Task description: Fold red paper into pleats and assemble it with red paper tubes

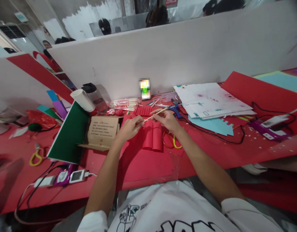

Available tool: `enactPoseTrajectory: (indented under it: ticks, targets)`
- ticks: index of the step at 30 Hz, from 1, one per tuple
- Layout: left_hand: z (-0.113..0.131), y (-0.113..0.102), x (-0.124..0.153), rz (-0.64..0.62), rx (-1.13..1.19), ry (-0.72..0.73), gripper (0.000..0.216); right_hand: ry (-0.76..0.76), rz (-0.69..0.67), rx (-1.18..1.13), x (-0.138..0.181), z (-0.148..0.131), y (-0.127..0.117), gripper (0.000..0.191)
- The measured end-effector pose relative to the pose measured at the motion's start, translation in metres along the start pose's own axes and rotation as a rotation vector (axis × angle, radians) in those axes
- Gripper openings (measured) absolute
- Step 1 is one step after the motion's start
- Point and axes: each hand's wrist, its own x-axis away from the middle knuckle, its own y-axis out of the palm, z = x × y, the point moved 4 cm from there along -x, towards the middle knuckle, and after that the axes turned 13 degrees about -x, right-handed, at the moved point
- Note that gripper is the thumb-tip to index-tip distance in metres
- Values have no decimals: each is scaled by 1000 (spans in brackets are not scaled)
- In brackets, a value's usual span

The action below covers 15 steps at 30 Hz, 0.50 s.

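Note:
A thin pale wooden stick (152, 118) runs slantwise between my two hands. My left hand (133, 127) pinches its lower end, and my right hand (165, 120) has its fingers closed on the upper part. Under them lie red paper rolls (152, 138) side by side, on a flat red paper sheet (145, 164). Behind my hands is a pleated strip of red paper (143, 111). Yellow-handled scissors (176, 142) lie just below my right hand, partly covered. A blue glue gun (175, 110) sits close to my right fingers.
An open cardboard box (101, 133) and a green board (71, 135) stand to the left, with a bottle (96, 98) behind. White printed sheets (211, 98) lie at right. Power strips (65, 175) with cables lie near the front left edge. A phone (145, 89) leans against the partition.

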Motion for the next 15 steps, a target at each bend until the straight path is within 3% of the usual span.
enactPoseTrajectory:
  ticks: [5,7,12,15]
  targets:
    - [-6,4,3,17,-272,-52,34,-45,137,-33,-4,7,-5,44]
    - [-12,10,5,-32,-390,-119,42,-23,153,-68,-5,8,-9,48]
    - [-15,29,9,-206,-435,-179,57,47,101,-138,-2,4,-3,51]
    - [-19,29,8,-177,-367,-228,62,85,38,-118,1,2,5,50]
